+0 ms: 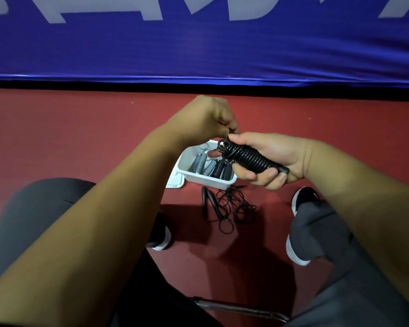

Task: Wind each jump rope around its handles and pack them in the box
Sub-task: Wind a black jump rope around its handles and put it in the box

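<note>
one wound black rope [250, 156] held by right hand [272, 159], four bundles in box [187, 161].

one wound black jump rope [248, 156] gripped in the right hand [272, 159]; one loose black rope [227, 206] on the floor below the hands; in the white box [208, 180] beneath them, about three grey bundles [202, 165] and two black bundles [222, 169].

**Clearance around the box**

Box [206, 169] top open, half filled with wound ropes [213, 167]. Both hands hover over its right rim. Loose rope [227, 206] tangled just in front, between the shoes [302, 201]. Floor [80, 128] left of box is bare.
</note>
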Demonstrator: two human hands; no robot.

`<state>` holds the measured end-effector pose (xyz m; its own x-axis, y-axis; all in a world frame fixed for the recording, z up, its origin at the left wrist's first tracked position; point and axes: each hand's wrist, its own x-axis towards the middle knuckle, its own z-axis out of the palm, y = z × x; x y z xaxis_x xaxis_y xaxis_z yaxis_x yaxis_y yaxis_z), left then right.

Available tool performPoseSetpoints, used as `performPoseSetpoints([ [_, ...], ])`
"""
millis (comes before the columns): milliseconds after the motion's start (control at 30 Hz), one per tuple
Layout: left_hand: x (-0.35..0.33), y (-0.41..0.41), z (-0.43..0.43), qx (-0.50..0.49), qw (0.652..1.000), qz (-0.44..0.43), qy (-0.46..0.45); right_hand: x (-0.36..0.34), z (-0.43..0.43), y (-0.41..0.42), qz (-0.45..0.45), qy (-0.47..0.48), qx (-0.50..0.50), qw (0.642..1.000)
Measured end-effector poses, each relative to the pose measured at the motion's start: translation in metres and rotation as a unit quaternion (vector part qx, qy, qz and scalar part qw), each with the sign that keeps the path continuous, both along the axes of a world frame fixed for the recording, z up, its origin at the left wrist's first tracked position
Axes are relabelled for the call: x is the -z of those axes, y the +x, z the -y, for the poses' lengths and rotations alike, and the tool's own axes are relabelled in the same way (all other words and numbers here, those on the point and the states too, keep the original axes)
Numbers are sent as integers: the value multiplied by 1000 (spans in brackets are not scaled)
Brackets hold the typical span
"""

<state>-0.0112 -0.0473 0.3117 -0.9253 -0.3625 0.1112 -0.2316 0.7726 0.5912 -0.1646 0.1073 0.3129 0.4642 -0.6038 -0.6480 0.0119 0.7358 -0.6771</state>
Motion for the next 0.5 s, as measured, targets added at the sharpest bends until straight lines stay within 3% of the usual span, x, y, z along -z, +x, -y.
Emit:
performPoseSetpoints([
  [233,-15,-5,-4,-29,996,-33,-73,16,9,-8,-84,-16,108,990],
  [367,-23,-6,-5,-50,996,-30,-70,20,14,-10,-128,-53,182,973],
  [500,-26,-10,-9,-64,996,-19,-61,23,13,-6,-199,-91,180,959],
])
